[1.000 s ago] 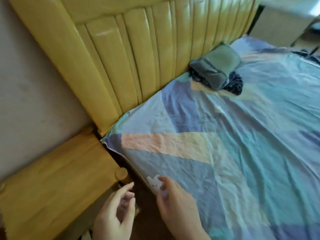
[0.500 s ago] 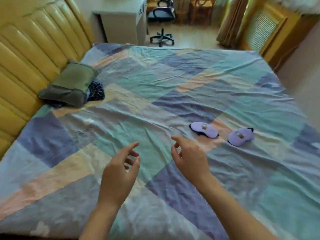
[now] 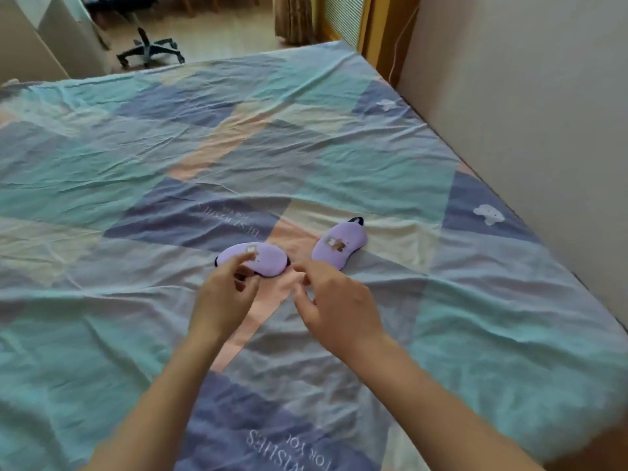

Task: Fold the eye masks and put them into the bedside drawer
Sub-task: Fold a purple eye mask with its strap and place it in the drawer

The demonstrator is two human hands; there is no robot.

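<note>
Two purple eye masks lie flat on the patchwork bedsheet (image 3: 339,158). The left mask (image 3: 268,261) has a small brown print and a dark strap end at each side. The right mask (image 3: 341,244) lies tilted, a dark strap loop at its far end. My left hand (image 3: 226,297) hovers over the near edge of the left mask, fingers curled and apart, partly hiding it. My right hand (image 3: 334,304) is just right of that mask, fingers bent, tips close to its right end. Neither hand grips anything. The bedside drawer is out of view.
A beige wall (image 3: 526,113) runs along the bed's right edge. Beyond the far edge of the bed stand an office chair base (image 3: 149,51), a white desk (image 3: 37,45) and a curtain (image 3: 294,18).
The view has swung from the headboard and bedside table to the middle of the bed. Both hands have moved forward from the bed's edge to the left eye mask.
</note>
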